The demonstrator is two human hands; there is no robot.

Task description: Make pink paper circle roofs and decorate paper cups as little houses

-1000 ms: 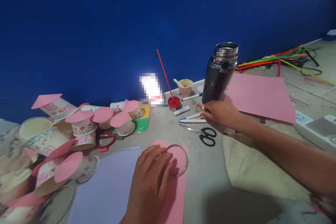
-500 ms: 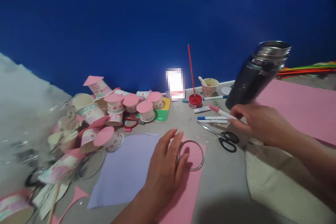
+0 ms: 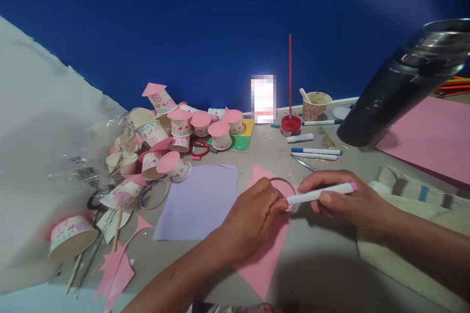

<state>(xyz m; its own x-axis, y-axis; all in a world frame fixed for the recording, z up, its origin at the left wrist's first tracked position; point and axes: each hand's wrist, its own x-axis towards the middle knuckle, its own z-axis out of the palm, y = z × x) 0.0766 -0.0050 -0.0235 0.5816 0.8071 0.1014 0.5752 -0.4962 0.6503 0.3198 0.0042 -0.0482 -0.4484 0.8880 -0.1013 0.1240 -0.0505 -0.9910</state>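
Observation:
A white felt-tip marker with pink ends lies almost level between my hands. Fingers of my right hand are closed around its barrel. At the marker's left end, my left hand pinches the pink cap. Below and behind my left hand, a thin round ring lies on a pink paper sheet; my hand and the marker hide part of both. Left of them a lilac paper sheet lies flat. Black-handled scissors show only a blade beyond my right hand.
Decorated paper cups with pink paper tops crowd the left side, near pink scraps. A dark flask leans at right, above a cloth. Markers, a red paint jar and a cup stand or lie behind.
My right hand has brought the marker from beside the flask to my left hand, which has closed on its cap. The view has shifted left and down.

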